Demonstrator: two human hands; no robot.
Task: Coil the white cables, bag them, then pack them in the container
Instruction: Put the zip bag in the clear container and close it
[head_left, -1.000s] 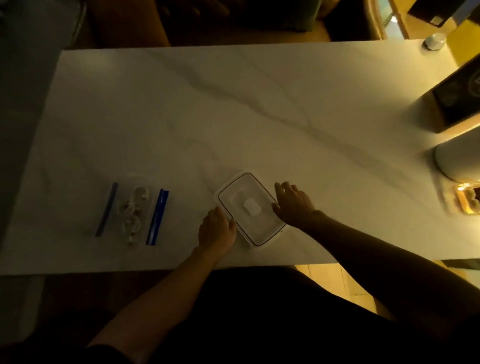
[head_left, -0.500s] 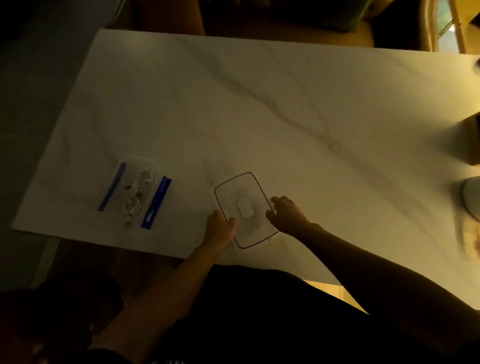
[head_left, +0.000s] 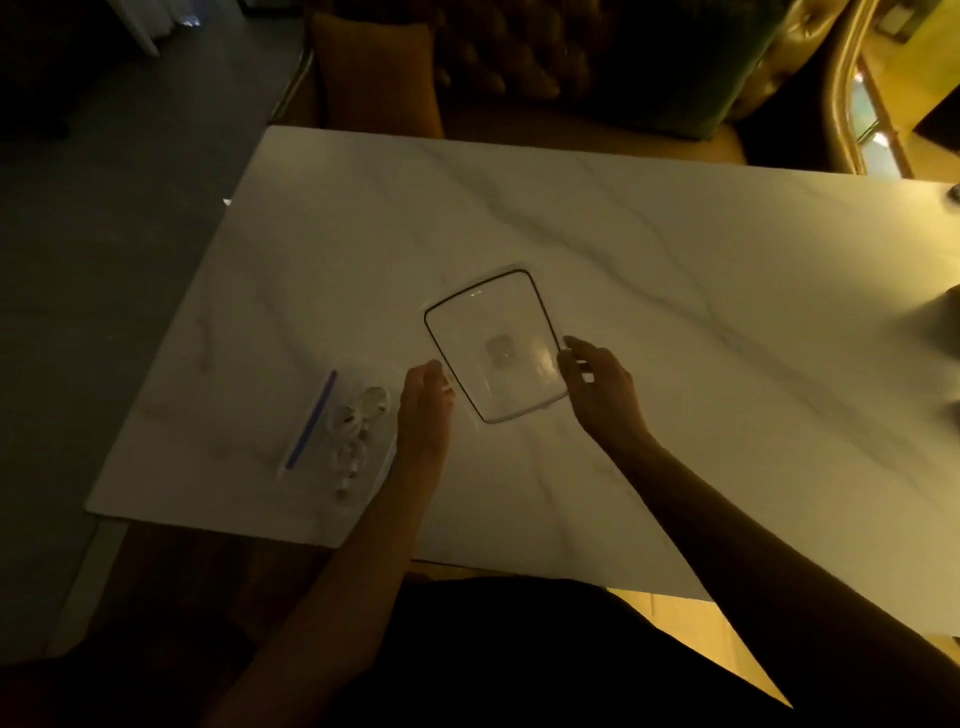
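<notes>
the lidded container (head_left: 467, 332), mid-frame, has swung from slanted to nearly upright, closer to the bag (head_left: 311, 415). left hand (head_left: 426, 400) and right hand (head_left: 597, 384) clamp its side rims, fingers curled. the white cables (head_left: 358, 415) lie bagged lower left, not yet packed. the table (head_left: 675, 291) has its near edge close; there is open marble toward the upper right.

Both bare forearms reach in over the near edge of the table (head_left: 675, 249), angling toward each other. The left hand (head_left: 426, 402) lies back-up, fingers curled against the left long side of the container (head_left: 493, 322). The right hand (head_left: 597, 389) faces it from the opposite side, its thumb and curled fingertips gripping the right rim.
</notes>
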